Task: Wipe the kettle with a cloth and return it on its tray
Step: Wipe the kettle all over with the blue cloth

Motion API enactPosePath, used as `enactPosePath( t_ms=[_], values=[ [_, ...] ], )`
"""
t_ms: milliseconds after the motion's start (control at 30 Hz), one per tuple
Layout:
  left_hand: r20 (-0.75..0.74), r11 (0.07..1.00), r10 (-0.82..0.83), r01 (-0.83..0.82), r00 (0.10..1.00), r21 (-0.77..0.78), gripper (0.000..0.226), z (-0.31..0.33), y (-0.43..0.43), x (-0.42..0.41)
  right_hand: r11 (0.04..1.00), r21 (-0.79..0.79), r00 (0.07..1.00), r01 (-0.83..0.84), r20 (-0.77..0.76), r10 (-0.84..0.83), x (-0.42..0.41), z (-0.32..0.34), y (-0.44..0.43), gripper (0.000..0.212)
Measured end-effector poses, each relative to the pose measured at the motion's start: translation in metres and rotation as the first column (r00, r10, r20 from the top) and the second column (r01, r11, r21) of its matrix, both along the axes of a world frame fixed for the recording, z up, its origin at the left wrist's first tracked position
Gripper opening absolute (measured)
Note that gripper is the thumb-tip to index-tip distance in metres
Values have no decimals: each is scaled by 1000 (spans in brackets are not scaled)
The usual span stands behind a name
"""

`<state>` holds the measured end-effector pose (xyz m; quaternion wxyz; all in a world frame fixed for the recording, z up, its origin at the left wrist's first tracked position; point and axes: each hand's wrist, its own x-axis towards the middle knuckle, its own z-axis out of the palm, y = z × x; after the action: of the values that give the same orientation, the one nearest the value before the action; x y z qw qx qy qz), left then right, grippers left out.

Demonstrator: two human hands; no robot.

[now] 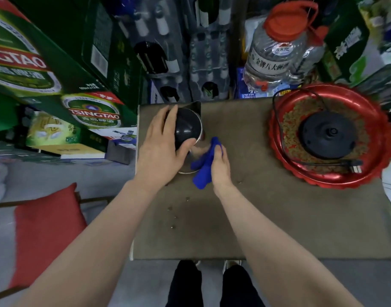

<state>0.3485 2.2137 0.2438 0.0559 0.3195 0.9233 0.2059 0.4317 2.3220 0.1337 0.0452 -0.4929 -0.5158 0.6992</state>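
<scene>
A steel kettle point(190, 126) with a black lid stands on the brown table point(267, 218), its spout pointing away from me. My left hand point(162, 147) grips its top from the left, thumb curled over the lid's near edge. My right hand point(220, 167) holds a blue cloth point(204, 171) against the kettle's shiny near-right side. At the table's right stands the red tray point(376, 165), carrying the kettle's black round base point(327, 135) and its cord and plug point(354, 166).
Green beer cartons point(57, 69) are stacked left of the table. Bottles and a large clear jug with a red cap point(278, 47) stand behind it. A red cushion point(46, 235) lies on a seat at the lower left. A few water drops point(173, 218) dot the table.
</scene>
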Motion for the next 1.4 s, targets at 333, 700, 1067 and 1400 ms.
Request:
enactPosePath(
  t_ms=[333, 700, 1067, 1400],
  values=[
    [-21, 1000, 16, -16, 1000, 0, 72, 0, 3, -2, 946, 325, 970, -10, -228, 89, -21, 54, 0, 36],
    [-22, 999, 32, -32, 999, 2, 75, 0, 3, 0, 980, 157, 993, -119, 23, 117, 4, 33, 6, 36],
    [-19, 999, 41, -40, 999, 36, 76, -1, 2, -1, 948, 254, 977, -189, -49, 208, -47, 35, 41, 28],
    [116, 986, 68, -84, 991, 144, 101, 2, -40, 21, 825, 306, 847, -476, -93, 523, -53, 64, 52, 27]
  ],
)
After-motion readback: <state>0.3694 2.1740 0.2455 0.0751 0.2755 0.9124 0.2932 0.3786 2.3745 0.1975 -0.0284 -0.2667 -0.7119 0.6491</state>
